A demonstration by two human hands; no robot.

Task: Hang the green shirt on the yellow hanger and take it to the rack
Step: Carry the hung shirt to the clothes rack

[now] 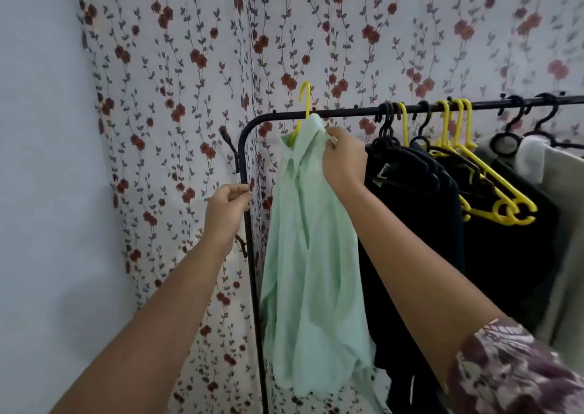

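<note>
Flowered curtain fabric (177, 66), white with red blooms and grey vines, hangs behind a black metal clothes rack (347, 112), beside a plain pale wall (38, 161). At the rail's left end hangs the pale green, crumpled cotton shirt (309, 255), on a thin yellow plastic hanger (304, 97) whose hook stands up above the rail. The right hand (344, 161), from a patterned maroon sleeve (512, 372), pinches the shirt's collar at the shoulder. The left hand (226, 211) sits against the rack's upright post (252, 287), fingers curled; whether it actually grips the post I cannot tell. Further right along the rail are dark garments (410, 208) on black hangers (387, 123) and bare yellow hangers (493, 176).
</note>
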